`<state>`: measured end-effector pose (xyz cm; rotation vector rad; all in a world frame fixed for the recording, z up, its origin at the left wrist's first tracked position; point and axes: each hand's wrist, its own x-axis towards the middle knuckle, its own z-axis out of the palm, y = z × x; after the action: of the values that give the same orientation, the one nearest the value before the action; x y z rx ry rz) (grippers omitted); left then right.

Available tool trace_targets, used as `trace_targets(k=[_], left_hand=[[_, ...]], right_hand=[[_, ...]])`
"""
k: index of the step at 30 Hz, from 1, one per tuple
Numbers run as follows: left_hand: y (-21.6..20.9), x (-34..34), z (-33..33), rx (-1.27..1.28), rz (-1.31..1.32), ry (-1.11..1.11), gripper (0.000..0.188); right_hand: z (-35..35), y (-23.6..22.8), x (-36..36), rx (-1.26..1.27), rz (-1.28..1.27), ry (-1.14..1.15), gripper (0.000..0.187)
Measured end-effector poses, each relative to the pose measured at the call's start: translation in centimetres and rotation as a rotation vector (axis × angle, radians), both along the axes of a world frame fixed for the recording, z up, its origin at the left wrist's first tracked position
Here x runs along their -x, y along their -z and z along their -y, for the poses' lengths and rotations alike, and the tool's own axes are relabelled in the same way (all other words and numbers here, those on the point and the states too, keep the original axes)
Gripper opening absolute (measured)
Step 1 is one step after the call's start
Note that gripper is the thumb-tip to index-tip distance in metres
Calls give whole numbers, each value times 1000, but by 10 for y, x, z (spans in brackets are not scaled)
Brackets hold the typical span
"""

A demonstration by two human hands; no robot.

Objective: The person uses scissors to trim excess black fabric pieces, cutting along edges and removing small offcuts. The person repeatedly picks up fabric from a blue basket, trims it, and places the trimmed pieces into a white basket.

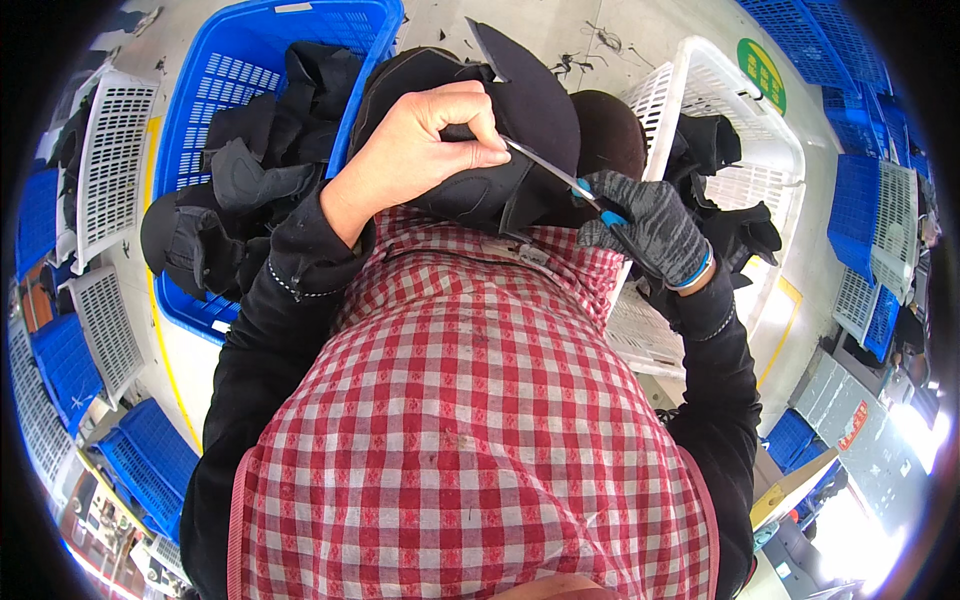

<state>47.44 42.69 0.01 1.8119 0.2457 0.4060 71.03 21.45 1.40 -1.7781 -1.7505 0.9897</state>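
On my lap lies a black padded fabric piece (535,105) with a pointed flap, and more dark material beside it. My left hand (425,145) is bare and reaches over the piece, thumb and forefinger pinched together. What sits between those fingertips is too small to make out. In a grey knit glove, my right hand (645,222) is closed around the blue handles of a pair of scissors (548,166). The scissors' blades point left, and their tip meets the pinched fingertips of my left hand. Whether the blades are parted is hard to see.
A blue basket (180,110) with several black fabric pieces (255,175) stands at my left. At my right is a white basket (790,150) holding similar pieces. Stacked blue and white crates line both sides. Dark scraps (600,45) litter the floor ahead.
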Motion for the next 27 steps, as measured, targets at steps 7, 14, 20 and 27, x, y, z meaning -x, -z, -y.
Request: trace_targets(k=[7, 14, 20, 27], left_hand=[[0, -2, 3, -39, 21, -23, 14], [2, 1, 4, 28, 30, -38, 13], [-11, 24, -16, -59, -212, 139, 26], [0, 95, -115, 807, 402, -128, 24]], right_hand=[[-3, 12, 4, -137, 86, 15, 49], [-2, 28, 23, 62, -592, 161, 39], [-5, 56, 21, -76, -1030, 766, 43], [-28, 48, 16, -5, -803, 747, 45]])
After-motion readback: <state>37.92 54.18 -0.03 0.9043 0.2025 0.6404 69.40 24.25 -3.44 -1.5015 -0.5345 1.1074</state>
